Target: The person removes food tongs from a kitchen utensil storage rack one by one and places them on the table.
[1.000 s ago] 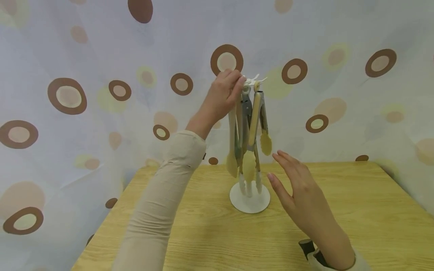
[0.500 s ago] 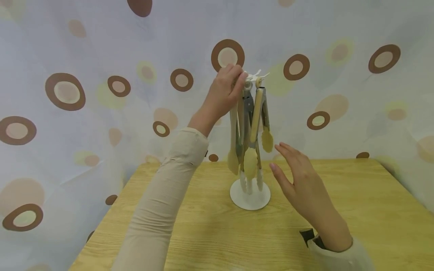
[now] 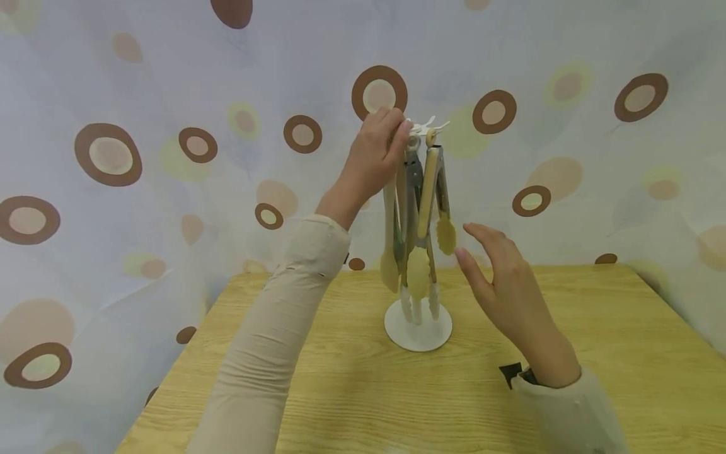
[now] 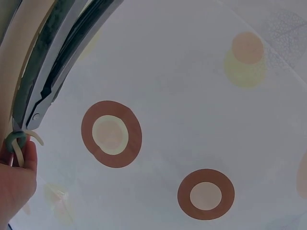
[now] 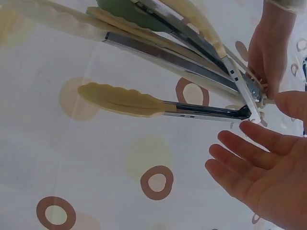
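A white utensil stand (image 3: pixel 418 340) with a round base carries several hanging tongs. My left hand (image 3: pixel 374 151) grips the top of the stand at its left hooks; the fingertips are partly hidden. In the left wrist view, a green loop (image 4: pixel 17 140) hangs on a hook by those fingers. Yellow-tipped tongs (image 3: pixel 420 271) hang spread at the stand's right front. White-tipped tongs (image 3: pixel 434 302) and a pale utensil (image 3: pixel 389 268) hang beside them. To the right of the yellow tips my right hand (image 3: pixel 507 293) hovers apart, fingers loosely bent, holding nothing.
The stand rests on a wooden table (image 3: pixel 340 378), toward its back edge. Behind hangs a pale curtain (image 3: pixel 317 57) with brown ring patterns. A dark strap (image 3: pixel 513 373) shows at the right wrist.
My right hand has moved up a little beside the yellow-tipped tongs, its fingers bending slightly more. My left hand stays at the top of the stand.
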Tool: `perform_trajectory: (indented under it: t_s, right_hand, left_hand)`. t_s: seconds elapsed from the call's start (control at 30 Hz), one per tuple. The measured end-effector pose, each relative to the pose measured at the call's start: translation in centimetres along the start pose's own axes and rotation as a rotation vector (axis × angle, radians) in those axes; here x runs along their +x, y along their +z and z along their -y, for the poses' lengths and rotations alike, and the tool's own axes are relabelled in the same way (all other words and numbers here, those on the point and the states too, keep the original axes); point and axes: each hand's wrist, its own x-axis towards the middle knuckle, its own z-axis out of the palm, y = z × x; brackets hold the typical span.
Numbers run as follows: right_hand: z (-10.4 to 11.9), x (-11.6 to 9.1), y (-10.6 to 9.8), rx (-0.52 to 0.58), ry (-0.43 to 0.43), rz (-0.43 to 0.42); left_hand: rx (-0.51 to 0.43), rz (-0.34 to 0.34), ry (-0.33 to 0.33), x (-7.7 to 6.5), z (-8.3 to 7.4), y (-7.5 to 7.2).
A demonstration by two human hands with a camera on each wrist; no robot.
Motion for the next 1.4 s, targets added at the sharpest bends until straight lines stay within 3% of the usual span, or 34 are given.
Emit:
perform_trajectory:
  t_s: [0.47, 0.93, 1.4]
  right_hand:
    - [-1.9, 2.7, 1.6, 0.083, 0.043, 0.015]
    - [-2.1, 4.6, 3.2, 0.167, 0.264, 0.210]
    - [-2.5, 5.1, 3.6, 0.189, 0.321, 0.232]
  left_hand:
    - [0.009, -0.011, 0.019, 0.0, 0.2, 0.0]
    - [0.024, -0.007, 0.011, 0.0, 0.3, 0.2]
    - [0.041, 0.001, 0.005, 0.0, 0.2, 0.1]
